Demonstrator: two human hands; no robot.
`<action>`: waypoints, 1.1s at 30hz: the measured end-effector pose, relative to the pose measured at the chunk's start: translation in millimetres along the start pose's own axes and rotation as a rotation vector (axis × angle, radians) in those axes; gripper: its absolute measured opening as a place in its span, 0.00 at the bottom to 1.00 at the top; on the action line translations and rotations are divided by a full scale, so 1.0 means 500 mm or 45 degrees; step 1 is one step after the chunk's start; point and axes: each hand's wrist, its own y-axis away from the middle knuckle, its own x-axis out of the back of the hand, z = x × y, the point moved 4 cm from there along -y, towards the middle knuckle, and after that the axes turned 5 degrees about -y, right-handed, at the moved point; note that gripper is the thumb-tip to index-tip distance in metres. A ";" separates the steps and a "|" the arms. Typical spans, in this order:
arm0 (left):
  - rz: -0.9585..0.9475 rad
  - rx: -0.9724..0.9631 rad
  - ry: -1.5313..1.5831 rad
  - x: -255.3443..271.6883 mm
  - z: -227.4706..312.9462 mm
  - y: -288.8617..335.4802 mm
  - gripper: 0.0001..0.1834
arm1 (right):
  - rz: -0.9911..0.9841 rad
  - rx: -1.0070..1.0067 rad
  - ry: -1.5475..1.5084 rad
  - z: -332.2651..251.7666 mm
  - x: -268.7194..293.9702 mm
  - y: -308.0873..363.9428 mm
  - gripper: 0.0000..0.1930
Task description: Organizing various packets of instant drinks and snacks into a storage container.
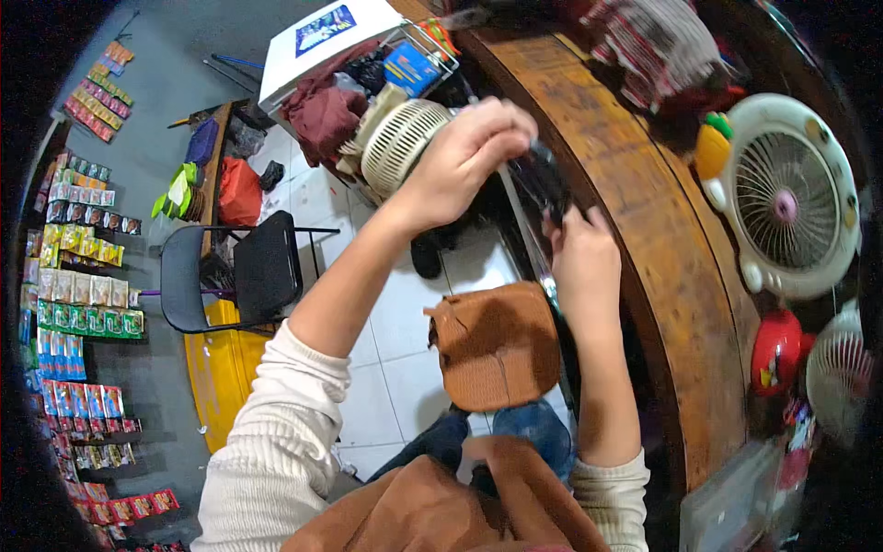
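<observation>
a person's two bare hands held a dark, glossy, elongated object, too blurred to identify, in the air beside the edge of a long brown wooden bench. the left hand was curled closed on its upper end; the right hand seemed to pinch its lower end with bent fingers. the likeliest mishap was a drop: if either grip loosened, the object could swing, slip and fall toward the tan textured bag below or the white tiled floor. a sudden pull might also have knocked the right hand against the bench edge close beside it, or the left forearm against the cream ribbed plastic fan cage near it. whether the object was fragile could not be told.
</observation>
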 end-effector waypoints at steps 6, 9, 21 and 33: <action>0.491 0.787 0.815 -0.022 -0.160 -0.085 0.36 | 0.071 0.022 -0.242 -0.038 -0.118 -0.291 0.10; 0.933 0.804 0.879 0.023 -0.285 -0.172 0.17 | -0.066 0.435 -0.308 -0.030 -0.149 -0.375 0.20; 1.129 0.678 1.092 0.276 -0.652 -0.522 0.24 | 0.253 0.502 0.134 0.116 -0.169 -0.413 0.21; 0.725 0.477 0.395 0.048 -0.420 -0.358 0.31 | 0.707 0.593 -0.068 0.102 -0.138 -0.398 0.07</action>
